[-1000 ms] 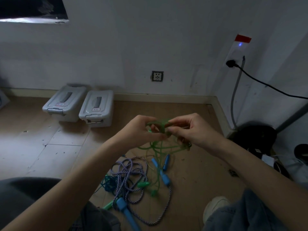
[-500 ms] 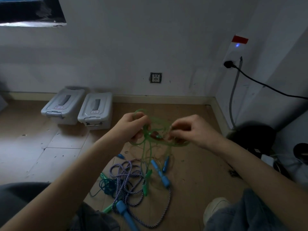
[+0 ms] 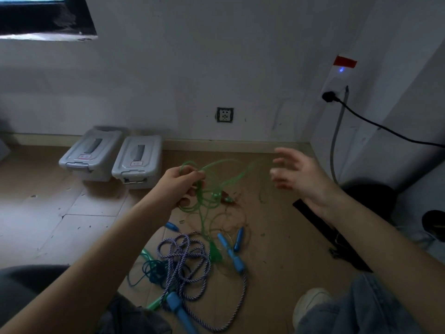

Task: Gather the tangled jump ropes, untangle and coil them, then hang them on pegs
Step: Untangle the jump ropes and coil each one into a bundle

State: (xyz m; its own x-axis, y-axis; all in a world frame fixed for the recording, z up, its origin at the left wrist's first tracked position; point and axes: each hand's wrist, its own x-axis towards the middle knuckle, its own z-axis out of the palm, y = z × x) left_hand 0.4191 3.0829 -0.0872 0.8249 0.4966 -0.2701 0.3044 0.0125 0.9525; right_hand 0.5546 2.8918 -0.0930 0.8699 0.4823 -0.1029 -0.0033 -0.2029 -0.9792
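I see two grey lidded bins (image 3: 113, 155) behind; my left hand (image 3: 179, 183) pinches the green rope (image 3: 212, 189), my blurred right hand (image 3: 297, 171) spread wide.

Two bins (image 3: 113, 157) by back wall — ropes (image 3: 192, 256) on floor in front.

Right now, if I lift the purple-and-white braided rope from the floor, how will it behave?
The braided rope will probably hang limp, since it lies in loose loops. It may drag the teal cord tangled beside it. Its blue handle would likely dangle.
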